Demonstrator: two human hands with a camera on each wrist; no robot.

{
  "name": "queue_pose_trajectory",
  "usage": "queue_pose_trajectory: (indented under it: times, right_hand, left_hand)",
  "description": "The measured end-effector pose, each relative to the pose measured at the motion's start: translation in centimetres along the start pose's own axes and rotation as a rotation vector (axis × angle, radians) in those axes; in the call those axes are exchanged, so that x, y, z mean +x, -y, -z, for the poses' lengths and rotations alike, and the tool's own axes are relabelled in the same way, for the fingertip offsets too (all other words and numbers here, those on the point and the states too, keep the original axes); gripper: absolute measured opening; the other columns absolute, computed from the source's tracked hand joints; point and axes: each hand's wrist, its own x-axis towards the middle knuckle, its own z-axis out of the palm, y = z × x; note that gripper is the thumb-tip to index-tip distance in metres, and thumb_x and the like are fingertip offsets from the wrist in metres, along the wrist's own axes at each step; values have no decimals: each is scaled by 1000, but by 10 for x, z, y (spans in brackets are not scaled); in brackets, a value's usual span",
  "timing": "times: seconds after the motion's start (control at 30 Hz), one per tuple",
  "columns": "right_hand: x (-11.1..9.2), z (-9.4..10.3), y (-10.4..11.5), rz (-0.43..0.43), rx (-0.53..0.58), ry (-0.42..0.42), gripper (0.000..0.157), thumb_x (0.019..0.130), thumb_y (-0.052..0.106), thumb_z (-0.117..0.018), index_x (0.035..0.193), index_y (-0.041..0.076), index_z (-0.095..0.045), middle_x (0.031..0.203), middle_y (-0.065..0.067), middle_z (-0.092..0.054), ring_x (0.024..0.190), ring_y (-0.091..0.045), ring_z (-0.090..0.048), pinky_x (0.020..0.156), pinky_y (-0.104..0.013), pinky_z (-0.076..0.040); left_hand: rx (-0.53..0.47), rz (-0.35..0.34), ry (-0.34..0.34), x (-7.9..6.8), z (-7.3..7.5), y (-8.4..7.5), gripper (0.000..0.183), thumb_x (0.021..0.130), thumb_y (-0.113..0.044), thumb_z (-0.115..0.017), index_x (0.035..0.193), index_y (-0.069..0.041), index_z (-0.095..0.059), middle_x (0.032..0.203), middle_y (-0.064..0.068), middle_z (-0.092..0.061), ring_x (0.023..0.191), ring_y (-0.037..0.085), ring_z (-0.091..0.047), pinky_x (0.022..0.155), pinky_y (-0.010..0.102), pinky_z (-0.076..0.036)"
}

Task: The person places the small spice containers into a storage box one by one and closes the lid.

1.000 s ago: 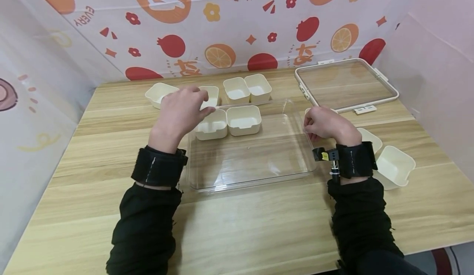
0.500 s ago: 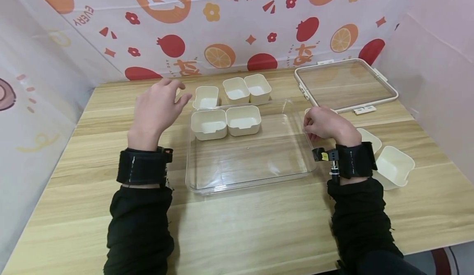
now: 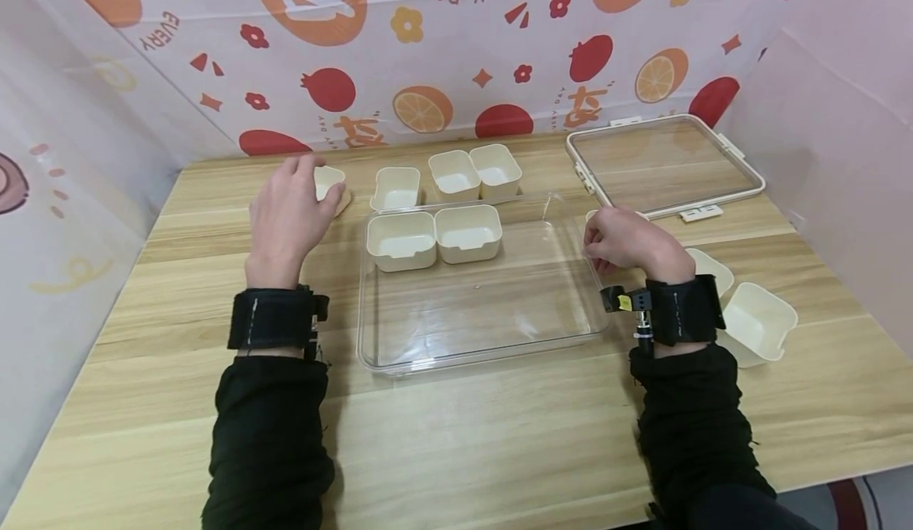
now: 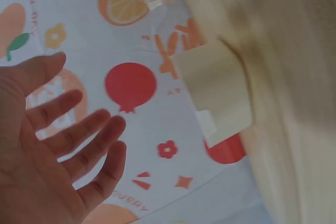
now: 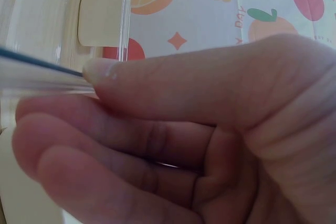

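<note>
My left hand (image 3: 285, 217) hovers at the back left with fingers loosely spread, close to a small cream bin (image 3: 330, 183) that it partly covers in the head view. The left wrist view shows bare fingers (image 4: 105, 129) apart from that cream bin (image 4: 215, 93). At the middle of the table lies a large clear plastic box (image 3: 492, 349). Two cream bins, one at the back left corner (image 3: 402, 254) and its neighbour (image 3: 468, 249), sit side by side inside it. My right hand (image 3: 635, 237) pinches the box's right rim between thumb (image 5: 157, 85) and fingers.
Behind the box stand more cream bins, a single one (image 3: 396, 189) and a touching pair (image 3: 456, 177). Right of my right wrist are further bins (image 3: 759, 320), partly hidden. A clear lid with a white frame (image 3: 749, 189) lies at the back right. A printed cloth (image 3: 456, 55) hangs behind.
My left hand has moved left from above the box's back left corner to the bin at the far left. My right hand stays on the box rim.
</note>
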Motion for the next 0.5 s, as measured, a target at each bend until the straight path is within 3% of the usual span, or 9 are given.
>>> queue_pose_trajectory:
  times: [0.17,0.5]
  right_hand:
    - [2,-1,-2,-8,-5,-6,10,86,5,-54,83,-3,-60,63,-7,-61,57,-14,-58,56,-33,-50]
    - [3,-2,-3,-15,8,-2,11,86,4,-53,84,-4,-60,65,-8,-62,57,-15,-58,56,-33,-51]
  left_hand:
    - [-13,77,-17,4,-11,10,47,88,-30,-55,123,0,-47,124,22,-47,104,40,-45,76,58,-43]
    - [-1,171,72,17,-25,30,62,86,-35,-55,131,3,-34,131,27,-37,113,42,-35,84,60,-38]
